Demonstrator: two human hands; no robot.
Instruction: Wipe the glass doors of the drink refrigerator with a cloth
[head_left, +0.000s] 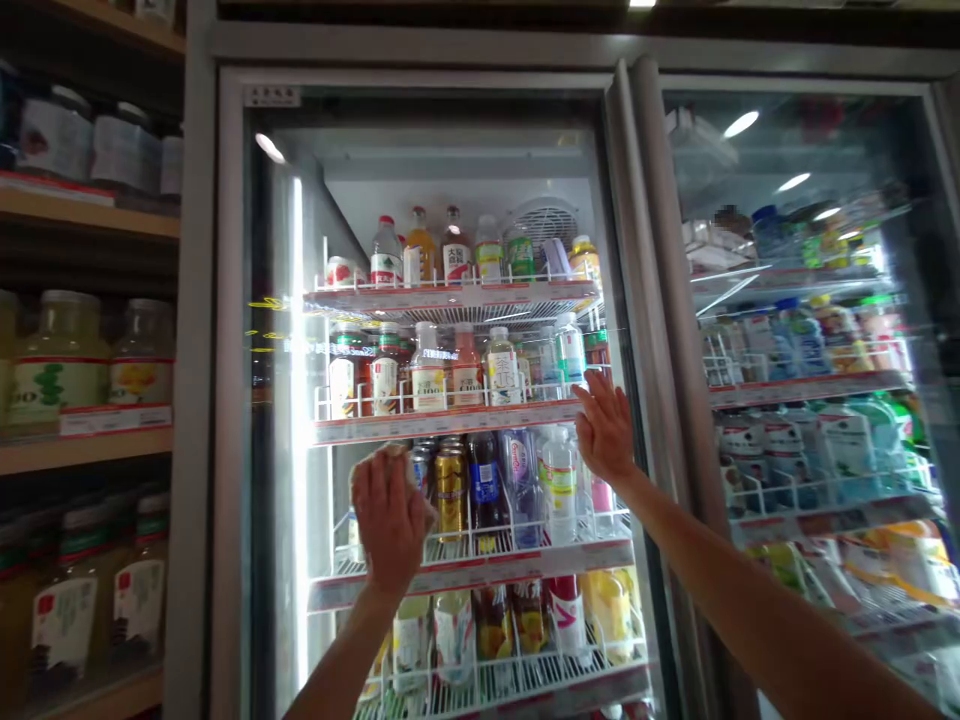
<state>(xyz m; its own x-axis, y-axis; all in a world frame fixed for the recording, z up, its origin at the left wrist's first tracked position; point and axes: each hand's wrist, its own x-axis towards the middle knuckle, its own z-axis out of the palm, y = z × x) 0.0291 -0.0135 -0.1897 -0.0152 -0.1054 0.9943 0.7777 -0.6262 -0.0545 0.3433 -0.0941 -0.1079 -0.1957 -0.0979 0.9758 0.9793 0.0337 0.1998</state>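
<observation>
Before me stands a drinks fridge with a glass door [465, 150], which looks shut. My left hand [386, 510] is at the glass, with its fingers bent over a pale cloth [429, 508] that shows at its edge; most of the cloth is hidden under the palm. Higher and to the right, my right hand [604, 425] rests on or just off the same pane, fingers stretched out, holding nothing. Behind the glass, a gold can [451, 490] and a dark bottle with a blue label [486, 480] appear between my hands.
Wire shelves behind the pane carry several bottles and cans. Vertical metal handles [660, 300] run along the door's right side. A second glass-door fridge [810, 390] with packed shelves adjoins it. On the left, wooden shelves [90, 450] hold jars and bottles.
</observation>
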